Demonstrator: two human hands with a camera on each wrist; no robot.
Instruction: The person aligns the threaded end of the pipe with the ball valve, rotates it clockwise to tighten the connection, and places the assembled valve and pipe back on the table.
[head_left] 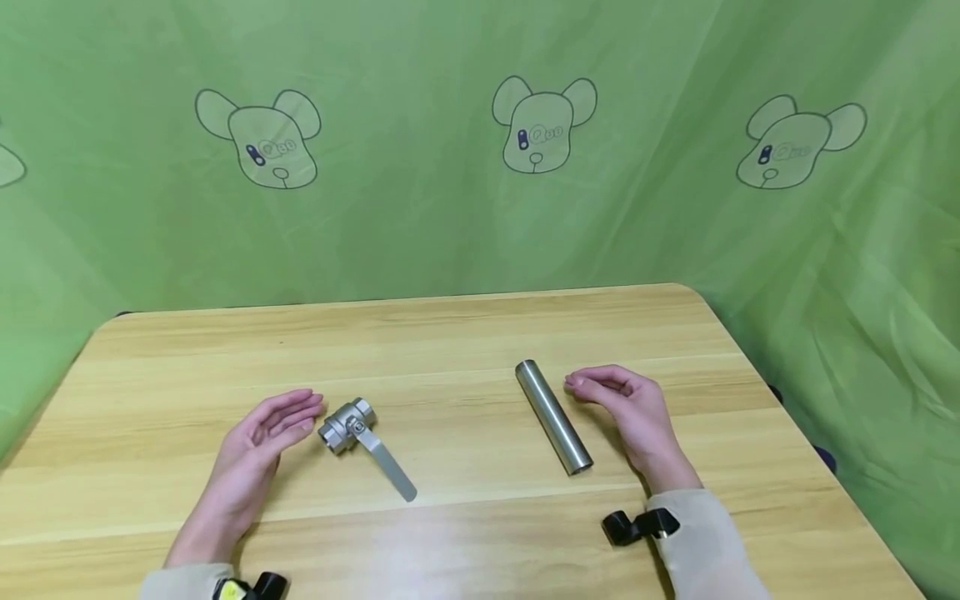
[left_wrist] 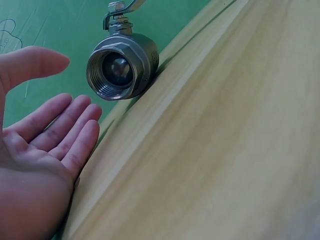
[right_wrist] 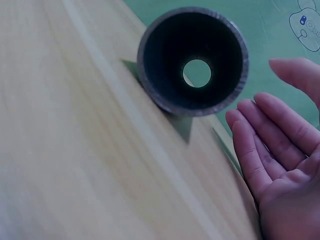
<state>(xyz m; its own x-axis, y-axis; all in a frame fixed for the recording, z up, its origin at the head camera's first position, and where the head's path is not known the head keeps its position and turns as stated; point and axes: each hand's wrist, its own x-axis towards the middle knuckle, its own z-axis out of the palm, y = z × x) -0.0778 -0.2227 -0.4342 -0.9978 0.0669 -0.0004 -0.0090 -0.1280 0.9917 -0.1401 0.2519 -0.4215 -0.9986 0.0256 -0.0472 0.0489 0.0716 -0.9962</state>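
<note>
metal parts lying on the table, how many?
2: the lever-handled valve beside the left hand, and the hollow tube beside the right hand. Something small behind the hands could be hidden.

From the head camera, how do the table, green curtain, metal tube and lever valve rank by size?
1. Green curtain
2. Table
3. Metal tube and lever valve: too alike to rank

Pale glare on the tabletop [head_left: 420, 546]
</note>
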